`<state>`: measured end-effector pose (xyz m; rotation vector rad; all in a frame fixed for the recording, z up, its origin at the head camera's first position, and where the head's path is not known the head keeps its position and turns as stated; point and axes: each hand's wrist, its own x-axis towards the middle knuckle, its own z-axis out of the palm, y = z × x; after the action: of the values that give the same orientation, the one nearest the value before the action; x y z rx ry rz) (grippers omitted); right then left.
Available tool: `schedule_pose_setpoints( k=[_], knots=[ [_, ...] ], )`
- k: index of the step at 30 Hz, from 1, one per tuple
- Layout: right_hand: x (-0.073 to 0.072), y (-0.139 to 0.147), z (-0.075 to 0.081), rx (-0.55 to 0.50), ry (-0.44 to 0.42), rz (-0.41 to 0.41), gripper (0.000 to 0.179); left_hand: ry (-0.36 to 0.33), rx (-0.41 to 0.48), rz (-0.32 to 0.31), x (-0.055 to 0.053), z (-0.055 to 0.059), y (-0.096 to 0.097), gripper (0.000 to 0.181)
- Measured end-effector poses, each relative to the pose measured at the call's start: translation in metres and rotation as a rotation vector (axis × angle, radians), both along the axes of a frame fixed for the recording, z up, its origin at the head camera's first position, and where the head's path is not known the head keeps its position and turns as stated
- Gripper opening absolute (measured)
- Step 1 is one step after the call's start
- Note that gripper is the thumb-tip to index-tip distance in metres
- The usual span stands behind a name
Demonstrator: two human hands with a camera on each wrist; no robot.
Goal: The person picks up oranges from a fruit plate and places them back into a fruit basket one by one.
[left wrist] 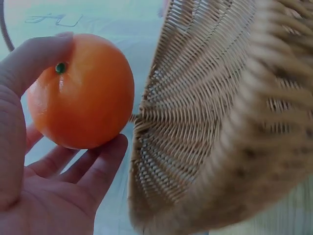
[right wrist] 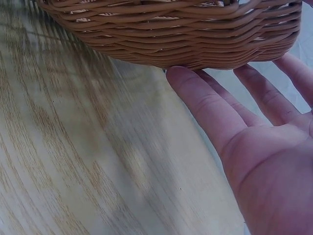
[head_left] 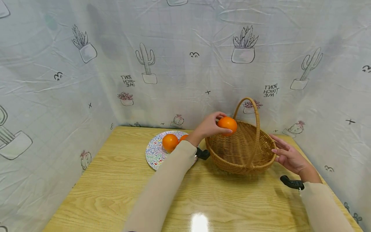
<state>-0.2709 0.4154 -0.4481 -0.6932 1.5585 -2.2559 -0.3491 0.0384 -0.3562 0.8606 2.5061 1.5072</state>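
Note:
In the head view, my left hand (head_left: 213, 125) pinches an orange (head_left: 227, 126) over the left part of the rim of a wicker basket (head_left: 242, 167). The left wrist view shows this orange (left wrist: 88, 93) between thumb and fingertips, its green stem spot facing the camera. Beside it rises the woven wall of the basket (left wrist: 195, 107). My right hand (head_left: 291, 158) is at the basket's right side, thumb tip right at the rim. Seen from the right wrist, its fairly straight, spread fingers (right wrist: 205, 103) touch the lower outer wall of the basket (right wrist: 186, 39).
A round, colourfully speckled plate (head_left: 153, 151) lies left of the basket, partly hidden by my left sleeve. It bears an orange (head_left: 170, 142) and another orange (head_left: 183, 138), half covered by the forearm. The basket's tall handle (head_left: 257, 129) arches up. Behind the wooden table (head_left: 116, 180) hangs a patterned curtain (head_left: 174, 64).

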Motion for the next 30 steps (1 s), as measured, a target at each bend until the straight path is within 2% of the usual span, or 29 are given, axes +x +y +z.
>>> schedule_pose_setpoints(
  k=[9,15,21,30],
  knots=[
    [0.000,0.001,0.003,0.022,-0.009,-0.014,0.068,-0.049,-0.075,0.013,-0.011,-0.004,0.032,0.065],
    [-0.004,0.000,0.005,0.080,-0.009,-0.049,0.068,-0.109,-0.119,0.029,-0.016,-0.011,0.041,0.063],
    [-0.003,-0.001,0.004,0.096,-0.011,-0.062,0.069,-0.171,-0.159,0.050,-0.011,-0.017,0.041,0.061],
    [0.003,-0.003,0.004,0.092,-0.013,-0.090,0.070,-0.203,-0.288,0.085,-0.009,-0.026,0.047,0.058]
  ],
)
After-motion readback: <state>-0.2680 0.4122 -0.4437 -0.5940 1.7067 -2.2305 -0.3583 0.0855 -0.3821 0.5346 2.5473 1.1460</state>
